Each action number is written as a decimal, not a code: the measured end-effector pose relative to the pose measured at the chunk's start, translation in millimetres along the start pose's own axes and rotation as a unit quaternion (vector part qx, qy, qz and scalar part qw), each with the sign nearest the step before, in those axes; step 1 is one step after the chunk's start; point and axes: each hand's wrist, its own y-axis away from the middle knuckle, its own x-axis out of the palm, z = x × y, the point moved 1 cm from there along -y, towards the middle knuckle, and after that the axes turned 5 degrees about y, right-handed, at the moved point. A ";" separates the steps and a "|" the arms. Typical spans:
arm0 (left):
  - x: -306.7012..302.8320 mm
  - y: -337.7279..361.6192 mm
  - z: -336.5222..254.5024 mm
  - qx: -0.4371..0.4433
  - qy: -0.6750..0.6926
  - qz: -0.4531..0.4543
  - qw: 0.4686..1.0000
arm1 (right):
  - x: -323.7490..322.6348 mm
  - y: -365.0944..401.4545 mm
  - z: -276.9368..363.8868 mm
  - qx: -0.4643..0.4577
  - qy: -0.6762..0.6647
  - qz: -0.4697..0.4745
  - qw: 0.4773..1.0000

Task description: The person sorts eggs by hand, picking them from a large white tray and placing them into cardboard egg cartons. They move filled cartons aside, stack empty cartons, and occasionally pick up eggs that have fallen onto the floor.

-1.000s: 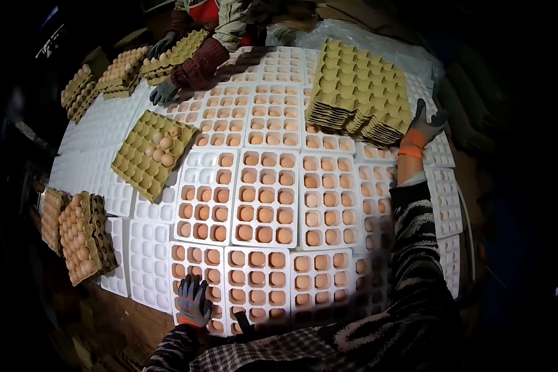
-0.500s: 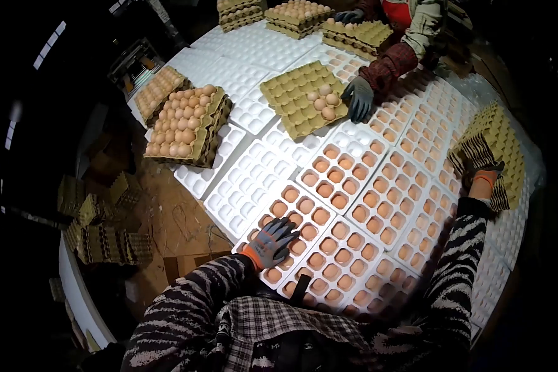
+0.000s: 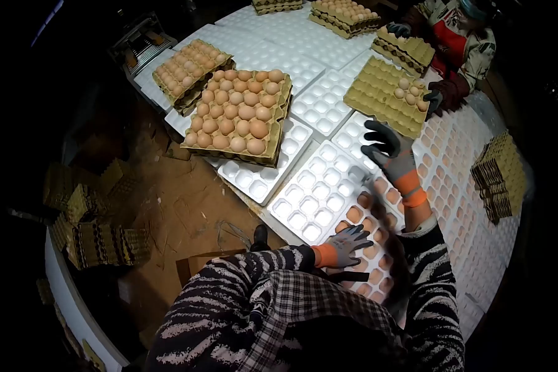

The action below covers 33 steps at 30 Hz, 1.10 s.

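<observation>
My left hand point(image 3: 344, 248), in a grey and orange work glove, lies flat with its fingers spread over brown eggs point(image 3: 354, 214) in a white foam tray. Raised above the foam trays is my right hand point(image 3: 390, 154), gloved the same way. Its fingers are curved and apart, with nothing visible between them. Just beyond its fingertips lies a cardboard egg tray point(image 3: 372, 93) with several eggs at its right end. An unfilled white foam tray point(image 3: 313, 192) sits left of my right hand. A full stack of egg trays point(image 3: 235, 115) rests farther left.
Across the table a co-worker's gloved hand point(image 3: 436, 99) touches the cardboard tray's edge. Stacked cardboard trays point(image 3: 499, 173) stand at the right. Another egg stack point(image 3: 189, 71) is at the table's left edge. More cardboard trays point(image 3: 102, 242) sit low at the left.
My right hand has left the stacked cardboard trays at the right and swung inward over the foam trays. My left hand still lies on the eggs. The view has turned left.
</observation>
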 end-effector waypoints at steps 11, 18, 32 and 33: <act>-367.3 167.5 59.2 -0.033 -0.306 -0.238 0.921 | 242.9 -64.5 21.2 -0.053 0.448 0.135 0.882; -403.6 169.6 84.5 -0.055 0.205 -0.285 0.935 | 212.8 -71.0 33.6 0.138 -0.099 -0.063 0.984; -425.0 117.9 108.5 -0.072 -0.226 -0.157 0.959 | 195.0 -103.9 59.3 0.157 -0.174 -0.047 0.971; -434.7 125.7 103.1 -0.083 -0.153 -0.165 0.971 | 195.8 -112.7 67.4 0.190 -0.098 -0.018 0.977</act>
